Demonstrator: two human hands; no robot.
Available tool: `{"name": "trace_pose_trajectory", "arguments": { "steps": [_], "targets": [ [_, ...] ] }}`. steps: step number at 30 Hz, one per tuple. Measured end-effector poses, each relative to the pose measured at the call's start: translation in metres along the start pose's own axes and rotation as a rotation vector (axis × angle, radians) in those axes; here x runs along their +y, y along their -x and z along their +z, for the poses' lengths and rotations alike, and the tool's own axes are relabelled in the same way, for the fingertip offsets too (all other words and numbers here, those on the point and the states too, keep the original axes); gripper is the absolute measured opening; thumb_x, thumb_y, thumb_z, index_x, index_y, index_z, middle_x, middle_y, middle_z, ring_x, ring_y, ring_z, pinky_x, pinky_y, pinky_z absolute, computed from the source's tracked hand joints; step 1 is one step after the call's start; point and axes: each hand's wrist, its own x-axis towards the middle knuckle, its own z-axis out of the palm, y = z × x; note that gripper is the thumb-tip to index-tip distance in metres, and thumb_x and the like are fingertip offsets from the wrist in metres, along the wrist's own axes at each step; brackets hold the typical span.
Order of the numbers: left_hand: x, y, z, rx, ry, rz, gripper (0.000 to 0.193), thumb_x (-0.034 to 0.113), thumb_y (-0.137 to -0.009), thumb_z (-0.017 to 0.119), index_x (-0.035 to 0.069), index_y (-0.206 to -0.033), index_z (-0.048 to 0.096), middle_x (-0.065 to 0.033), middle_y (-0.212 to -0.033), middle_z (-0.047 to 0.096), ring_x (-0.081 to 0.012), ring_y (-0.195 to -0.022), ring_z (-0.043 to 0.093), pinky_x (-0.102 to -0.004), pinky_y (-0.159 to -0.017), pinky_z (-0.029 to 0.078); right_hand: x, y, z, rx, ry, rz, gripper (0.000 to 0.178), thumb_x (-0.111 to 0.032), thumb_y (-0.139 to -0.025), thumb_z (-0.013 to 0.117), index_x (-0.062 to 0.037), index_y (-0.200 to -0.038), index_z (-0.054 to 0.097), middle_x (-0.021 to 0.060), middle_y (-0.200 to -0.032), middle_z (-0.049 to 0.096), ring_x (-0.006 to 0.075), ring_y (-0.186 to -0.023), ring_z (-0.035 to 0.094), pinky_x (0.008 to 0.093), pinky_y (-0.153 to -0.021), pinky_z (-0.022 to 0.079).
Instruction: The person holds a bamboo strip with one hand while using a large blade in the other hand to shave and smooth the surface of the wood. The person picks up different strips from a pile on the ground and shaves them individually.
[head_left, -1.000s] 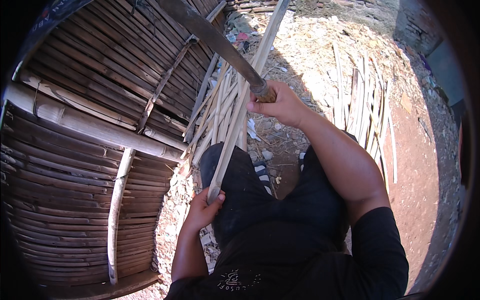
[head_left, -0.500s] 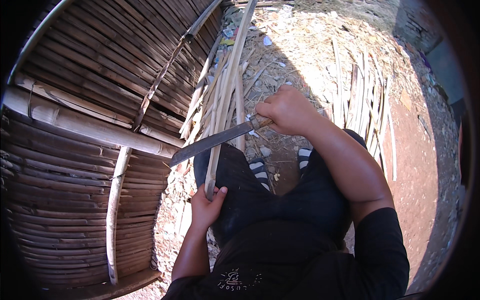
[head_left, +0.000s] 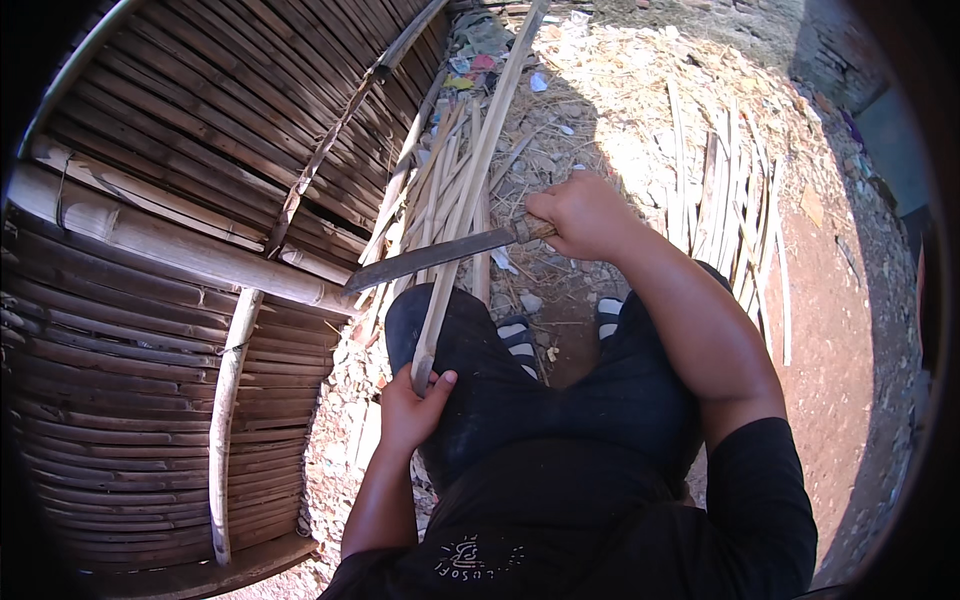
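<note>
My left hand [head_left: 411, 408] is closed around the near end of a long pale bamboo strip [head_left: 465, 200], just by my left thigh. The strip slants away from me and leaves the picture at the top. In my right hand [head_left: 585, 215] is the wooden handle of a machete [head_left: 435, 262], gripped in a fist. Its dark blade points left and lies across the strip, above my left knee. Whether the edge bites into the bamboo I cannot tell.
A slatted bamboo wall [head_left: 130, 400] stands close on my left. Several loose strips [head_left: 430, 190] lie beside it. Another bundle of strips [head_left: 735, 190] rests on the ground at the right. My striped footwear [head_left: 518, 345] shows between my knees, with stones and litter beyond.
The machete and my right hand have shifted slightly away from me and to the right. The strip's far end has swung a little right. My left hand keeps its hold.
</note>
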Motion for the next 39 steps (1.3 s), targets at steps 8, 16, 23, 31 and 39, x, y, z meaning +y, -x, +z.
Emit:
{"name": "trace_pose_trajectory", "arguments": {
  "steps": [8,16,23,31,39],
  "targets": [
    [-0.002,0.001,0.000,0.001,-0.034,0.008,0.042,0.039,-0.088,0.085,0.002,-0.093,0.066,-0.0004,-0.066,0.061,-0.0094,-0.062,0.058,-0.0280,-0.061,0.048,0.015,0.000,0.000,0.081,-0.043,0.159,0.024,-0.019,-0.077,0.075,-0.0115,-0.097,0.064,0.0136,-0.081,0.070,0.0385,-0.084,0.071,0.0525,-0.076,0.054],
    [0.003,-0.004,-0.008,-0.078,-0.003,-0.054,0.042,0.040,-0.089,0.085,0.003,-0.092,0.066,-0.0006,-0.071,0.064,-0.0091,-0.067,0.059,-0.0279,-0.063,0.049,0.002,0.002,0.008,0.022,0.030,0.045,0.027,-0.017,-0.071,0.077,-0.0114,-0.094,0.063,0.0103,-0.079,0.068,0.0358,-0.079,0.069,0.0490,-0.077,0.053],
    [0.002,-0.003,-0.008,-0.061,0.012,-0.058,0.040,0.038,-0.088,0.086,0.004,-0.090,0.066,-0.0003,-0.071,0.064,-0.0089,-0.066,0.059,-0.0278,-0.063,0.049,-0.016,-0.005,0.018,0.022,0.023,-0.120,0.025,-0.017,-0.071,0.077,-0.0130,-0.091,0.061,0.0073,-0.078,0.068,0.0329,-0.077,0.068,0.0467,-0.079,0.051],
    [0.002,-0.006,-0.008,-0.071,-0.002,-0.056,0.041,0.038,-0.086,0.087,0.004,-0.089,0.065,0.0003,-0.070,0.063,-0.0082,-0.065,0.058,-0.0269,-0.061,0.048,0.010,0.000,0.013,0.042,-0.009,0.106,0.026,-0.017,-0.074,0.077,-0.0119,-0.095,0.062,0.0123,-0.079,0.067,0.0390,-0.080,0.068,0.0530,-0.079,0.052],
    [0.002,-0.005,-0.009,-0.076,0.034,-0.065,0.042,0.039,-0.086,0.088,0.004,-0.090,0.065,0.0009,-0.070,0.063,-0.0079,-0.065,0.057,-0.0269,-0.061,0.048,-0.019,-0.003,0.024,-0.045,0.034,-0.141,0.019,-0.020,-0.076,0.075,-0.0141,-0.090,0.064,0.0059,-0.077,0.069,0.0307,-0.077,0.071,0.0465,-0.079,0.051]
  ]
}}
